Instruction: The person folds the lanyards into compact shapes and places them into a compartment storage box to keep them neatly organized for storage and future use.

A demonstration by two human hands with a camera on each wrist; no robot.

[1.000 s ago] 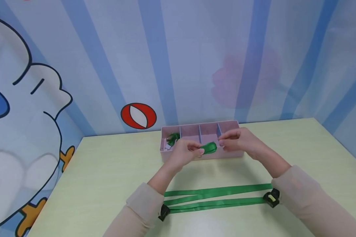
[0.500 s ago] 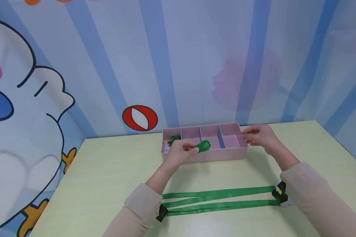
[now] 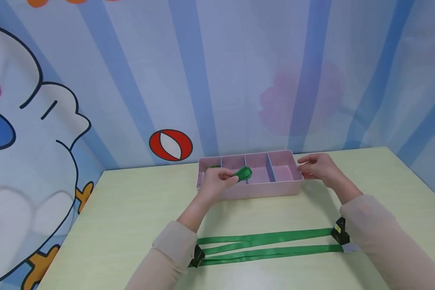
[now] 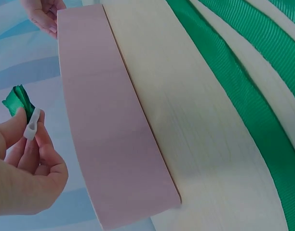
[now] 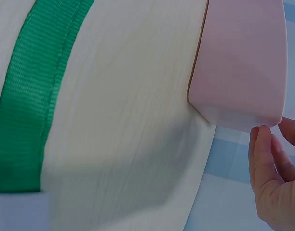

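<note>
One ribbon (image 3: 244, 174) is pinched by left hand (image 3: 215, 183) alone, over box (image 3: 266, 189); relaxed right hand (image 3: 320, 167) has moved to its right end.

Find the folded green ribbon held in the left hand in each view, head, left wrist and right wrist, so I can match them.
Head: just below and right of centre, pinched by the left hand, seen against the pink box.
Left wrist: the green ribbon is near the left edge, slightly above mid-height.
Right wrist: not in it.
Shared landmark: the pink box, visible in all three.
</note>
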